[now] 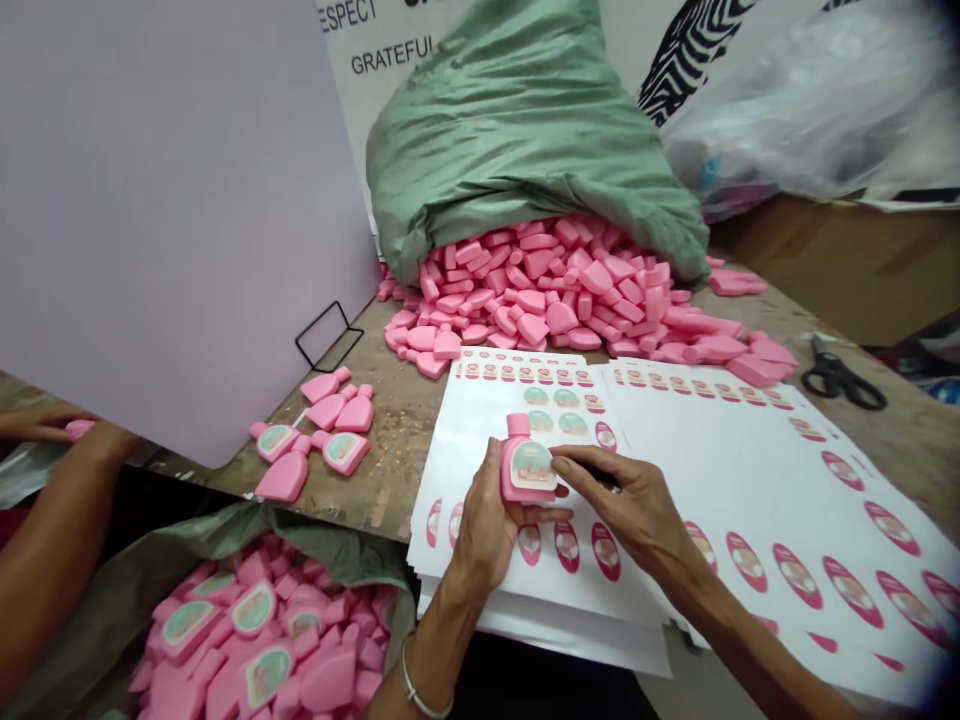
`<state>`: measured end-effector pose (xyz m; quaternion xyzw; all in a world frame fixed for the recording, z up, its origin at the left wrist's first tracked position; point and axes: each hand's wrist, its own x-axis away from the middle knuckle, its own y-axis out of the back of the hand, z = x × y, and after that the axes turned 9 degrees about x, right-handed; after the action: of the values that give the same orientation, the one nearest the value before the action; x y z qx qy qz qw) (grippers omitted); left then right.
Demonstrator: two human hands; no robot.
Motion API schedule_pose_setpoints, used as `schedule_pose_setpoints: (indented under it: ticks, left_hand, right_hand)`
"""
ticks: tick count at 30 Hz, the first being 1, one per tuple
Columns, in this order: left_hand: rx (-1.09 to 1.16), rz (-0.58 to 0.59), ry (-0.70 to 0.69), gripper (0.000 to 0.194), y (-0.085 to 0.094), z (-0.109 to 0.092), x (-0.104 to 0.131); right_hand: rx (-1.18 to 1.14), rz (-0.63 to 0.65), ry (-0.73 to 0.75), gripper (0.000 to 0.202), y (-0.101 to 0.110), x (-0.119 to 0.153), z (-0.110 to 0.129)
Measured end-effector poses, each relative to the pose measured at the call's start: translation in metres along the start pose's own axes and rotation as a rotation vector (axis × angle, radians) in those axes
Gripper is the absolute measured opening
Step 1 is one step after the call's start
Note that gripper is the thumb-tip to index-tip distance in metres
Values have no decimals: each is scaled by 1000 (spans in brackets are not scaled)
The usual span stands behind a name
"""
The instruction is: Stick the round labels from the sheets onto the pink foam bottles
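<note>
A small pink bottle (517, 428) stands upright in my left hand (484, 515), whose fingers wrap round its side and base. On the bottle's front lies a round green and cream label (534, 466). The fingertips of my right hand (637, 500) pinch at the label's right edge, and a dark object, too hidden to name, shows under those fingers. Below both hands is a stack of sticker sheets (517, 630) with green, pink and red printed labels; a second sheet (675, 450) lies to the right.
A green sack (510, 120) spills pink bottles (562, 318) at the back. Black scissors (844, 380) lie right, a black wire stand (330, 340) left. Several bottles sit near the left divider (165, 220). Below is an open sack of bottles (255, 610). Another person's arm (67, 540) is far left.
</note>
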<state>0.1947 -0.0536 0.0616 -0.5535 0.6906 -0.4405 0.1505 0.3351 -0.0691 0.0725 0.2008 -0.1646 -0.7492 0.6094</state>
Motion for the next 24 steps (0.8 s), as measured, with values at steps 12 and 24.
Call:
schedule_pose_setpoints:
  ticks: [12, 24]
  left_hand:
    - [17, 8, 5, 53, 2, 0, -1]
    - [7, -23, 29, 53, 2, -3, -2]
  right_hand:
    - [19, -19, 2, 28, -4, 0, 2]
    - [36, -6, 16, 28, -3, 0, 1]
